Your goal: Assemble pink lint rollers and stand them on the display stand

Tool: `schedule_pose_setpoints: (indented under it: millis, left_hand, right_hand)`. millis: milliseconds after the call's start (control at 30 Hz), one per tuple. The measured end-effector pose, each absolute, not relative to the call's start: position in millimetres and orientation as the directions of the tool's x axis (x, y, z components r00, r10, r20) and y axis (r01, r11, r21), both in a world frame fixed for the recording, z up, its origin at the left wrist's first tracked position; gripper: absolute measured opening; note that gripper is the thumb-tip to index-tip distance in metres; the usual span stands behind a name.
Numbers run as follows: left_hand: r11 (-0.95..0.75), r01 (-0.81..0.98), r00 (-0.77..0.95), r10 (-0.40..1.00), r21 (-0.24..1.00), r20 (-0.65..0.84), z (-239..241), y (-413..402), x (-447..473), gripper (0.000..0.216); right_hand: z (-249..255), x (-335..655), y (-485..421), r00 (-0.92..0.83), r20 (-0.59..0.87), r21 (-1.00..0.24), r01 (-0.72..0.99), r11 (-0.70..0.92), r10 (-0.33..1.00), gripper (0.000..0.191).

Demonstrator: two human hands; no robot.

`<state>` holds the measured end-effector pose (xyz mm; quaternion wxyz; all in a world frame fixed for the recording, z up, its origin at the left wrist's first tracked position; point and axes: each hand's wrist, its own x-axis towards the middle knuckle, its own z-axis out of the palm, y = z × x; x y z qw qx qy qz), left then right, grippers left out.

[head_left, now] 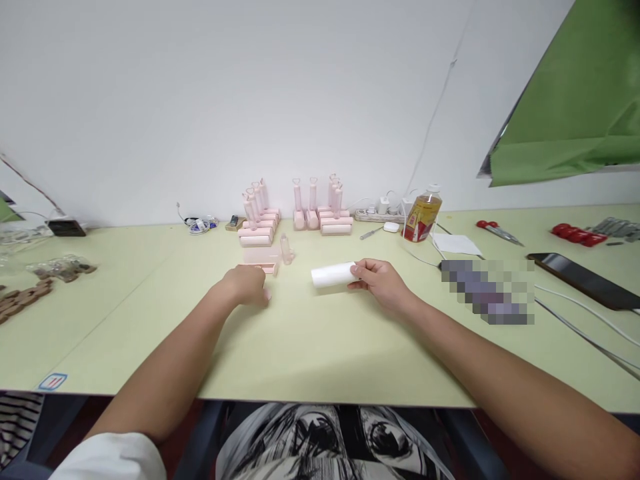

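My right hand (381,281) holds a white paper roll (332,274) by its right end, lying sideways just above the pale green table (310,347). My left hand (246,285) rests knuckles up on the table, its fingers over a small pink part (261,268); whether it grips the part is hidden. Just beyond lie a flat pink cover (261,255) and a small clear piece (286,249). Farther back stand two groups of pink lint rollers (258,215) (321,208) with upright handles.
A bottle of yellow liquid (421,215) stands right of the rollers, with a power strip and chargers (380,212) behind. Red-handled scissors (496,230), a dark phone (583,279) and cables lie at right. Brown pieces (23,297) and bags lie at far left.
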<state>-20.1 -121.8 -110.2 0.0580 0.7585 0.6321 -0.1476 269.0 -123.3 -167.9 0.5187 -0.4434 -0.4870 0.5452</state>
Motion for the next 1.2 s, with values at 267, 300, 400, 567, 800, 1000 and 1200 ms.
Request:
schedule_pose_setpoints:
  millis: [267, 300, 400, 567, 800, 1000, 1200]
  left_hand:
    - [-0.226, 0.956, 0.251, 0.96, 0.188, -0.123, -128, -118, -6, 0.034]
    - [-0.229, 0.931, 0.263, 0.961, 0.285, -0.089, -131, -116, -4, 0.033]
    - [-0.283, 0.748, 0.321, 0.946, 0.6, 0.047, -138, -115, 3, 0.033]
    - [-0.364, 0.512, 0.349, 0.916, 0.778, 0.199, -145, -118, 12, 0.04]
    - [-0.381, 0.45, 0.346, 0.908, 0.808, 0.236, -150, -118, 15, 0.041]
    - [-0.4, 0.456, 0.351, 0.902, 0.795, 0.252, -150, -120, 16, 0.042]
    - [-0.392, 0.461, 0.357, 0.903, 0.796, 0.238, -150, -121, 16, 0.043]
  right_hand:
    - [-169, 271, -123, -0.054, 0.026, -0.991, -0.134, 0.019, 0.998, 0.04]
    - [-168, 271, -123, -0.044, 0.033, -0.989, -0.142, 0.027, 0.998, 0.04]
    - [-166, 270, -124, -0.004, 0.052, -0.982, -0.183, 0.051, 0.999, 0.038]
    - [-163, 269, -125, 0.009, 0.053, -0.968, -0.245, 0.053, 0.999, 0.037]
    - [-163, 269, -127, -0.024, 0.052, -0.961, -0.273, 0.044, 0.998, 0.038]
    - [-163, 269, -127, -0.037, 0.049, -0.963, -0.268, 0.038, 0.998, 0.039]
    - [-161, 268, -129, -0.04, 0.037, -0.967, -0.255, 0.025, 0.999, 0.04]
